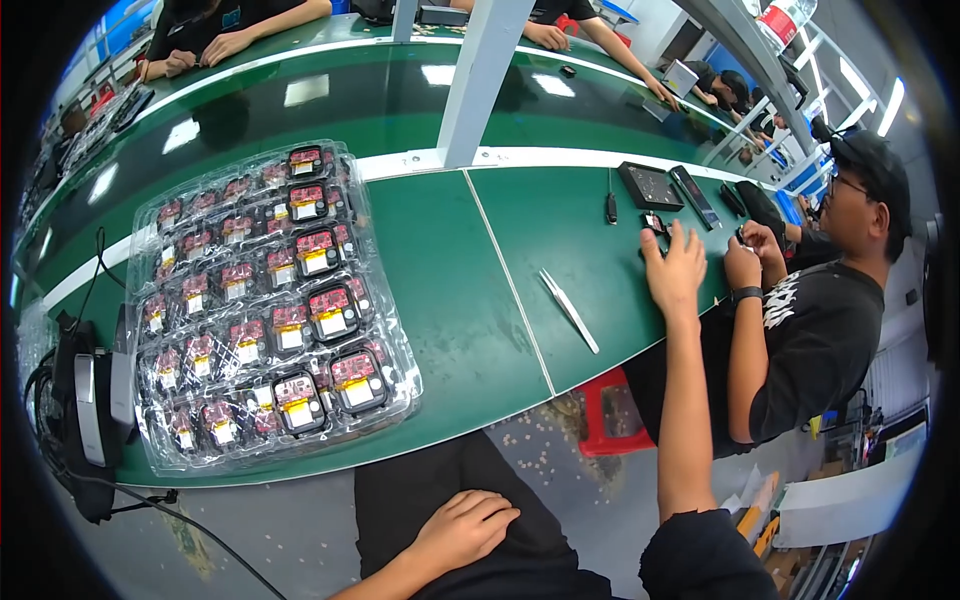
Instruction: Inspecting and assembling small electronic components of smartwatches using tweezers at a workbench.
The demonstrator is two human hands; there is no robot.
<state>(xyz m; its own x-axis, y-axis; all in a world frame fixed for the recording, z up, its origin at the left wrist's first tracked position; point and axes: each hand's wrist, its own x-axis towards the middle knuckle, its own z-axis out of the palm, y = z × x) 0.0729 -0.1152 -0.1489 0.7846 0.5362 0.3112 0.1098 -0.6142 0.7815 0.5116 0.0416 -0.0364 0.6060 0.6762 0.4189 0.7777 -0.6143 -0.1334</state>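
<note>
My left hand (465, 525) rests on my dark-trousered thigh, its fingers lying loosely over the cloth and nothing visible in them. My right hand (677, 272) reaches forward over the right part of the green bench, fingers spread. Just past its fingertips sits a small black-cased device with a red circuit board (655, 222); whether they touch it I cannot tell. A pair of silver tweezers (570, 312) lies to the left of my right forearm. Stacked clear plastic trays (400, 375) on the left carry rows of black cases with red boards and white-and-yellow parts.
A co-worker (820, 330) sits close at my right, handling something small. Beyond my right hand lie a black square tray (650, 187) and a dark flat bar-shaped device (695, 197). A grey post (480, 85) rises behind the bench. Cables (190, 520) hang at the left.
</note>
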